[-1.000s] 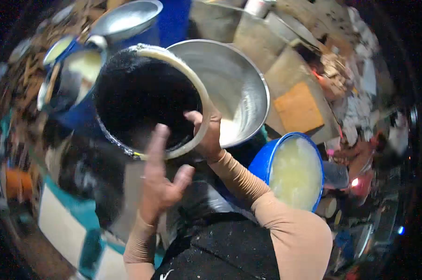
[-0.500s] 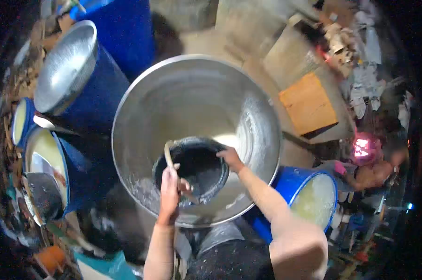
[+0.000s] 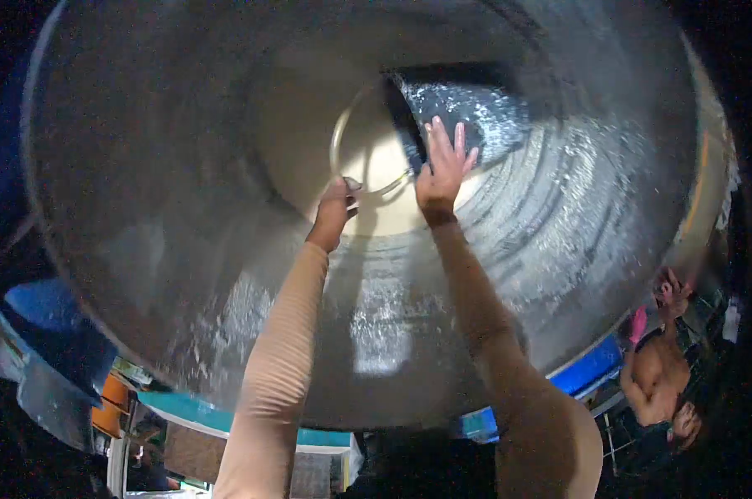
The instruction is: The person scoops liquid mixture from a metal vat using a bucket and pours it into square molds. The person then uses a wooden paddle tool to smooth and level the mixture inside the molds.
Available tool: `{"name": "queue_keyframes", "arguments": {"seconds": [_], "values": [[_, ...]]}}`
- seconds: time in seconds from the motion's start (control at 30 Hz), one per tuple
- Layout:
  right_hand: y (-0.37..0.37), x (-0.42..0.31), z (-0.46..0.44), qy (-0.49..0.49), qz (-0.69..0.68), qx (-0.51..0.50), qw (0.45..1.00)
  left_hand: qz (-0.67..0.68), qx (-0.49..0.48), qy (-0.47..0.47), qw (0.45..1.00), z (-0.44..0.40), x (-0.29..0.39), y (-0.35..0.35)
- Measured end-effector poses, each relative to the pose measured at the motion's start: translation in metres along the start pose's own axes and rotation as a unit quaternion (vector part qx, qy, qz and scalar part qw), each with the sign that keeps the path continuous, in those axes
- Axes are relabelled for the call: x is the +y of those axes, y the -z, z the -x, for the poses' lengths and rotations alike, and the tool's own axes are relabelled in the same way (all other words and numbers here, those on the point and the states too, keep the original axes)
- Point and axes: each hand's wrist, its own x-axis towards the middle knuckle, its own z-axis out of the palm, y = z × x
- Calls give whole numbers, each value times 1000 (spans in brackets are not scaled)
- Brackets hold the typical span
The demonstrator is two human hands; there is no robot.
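Inside a large round metal vat (image 3: pixel 176 224), a black bucket (image 3: pixel 500 116) lies tipped on its side, its mouth facing left over pale liquid (image 3: pixel 288 133) at the bottom. My left hand (image 3: pixel 334 214) is closed on the bucket's curved handle (image 3: pixel 336 145), which swings out to the left. Against the bucket's outer side, near the rim, rests my right hand (image 3: pixel 445 175) with its fingers stretched out. Wet white streaks mark the bucket's side. The inside of the bucket is hidden from me.
Beyond the vat's right rim, another person (image 3: pixel 658 370) is near a blue drum (image 3: pixel 590 366). At lower left are a blue container (image 3: pixel 56 320) and a teal-edged object (image 3: pixel 189 406).
My view has come closer over the vat. The bucket has gone from mouth-up to lying on its side, deeper in the vat. My right hand has moved from its rim to its side.
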Motion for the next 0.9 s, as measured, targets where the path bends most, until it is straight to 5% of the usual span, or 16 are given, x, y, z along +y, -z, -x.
{"name": "queue_keyframes", "arguments": {"seconds": [0.13,0.2,0.33,0.43,0.73,0.9], "values": [[-89,22,-2,-17,138,-15,990,19,-43,94,994,-81,-11,-15],[-123,36,-6,-27,100,-6,995,35,-42,95,994,-105,-19,-20],[-161,52,-18,-31,66,29,997,12,-7,87,996,-144,-40,-6],[-164,52,-20,-46,75,14,996,105,30,-3,994,-150,-42,11],[-147,10,-8,-62,-80,-53,993,264,39,-61,962,-69,-48,84],[-102,10,-16,-82,-208,-95,970,210,88,-86,970,26,-14,70]]}}
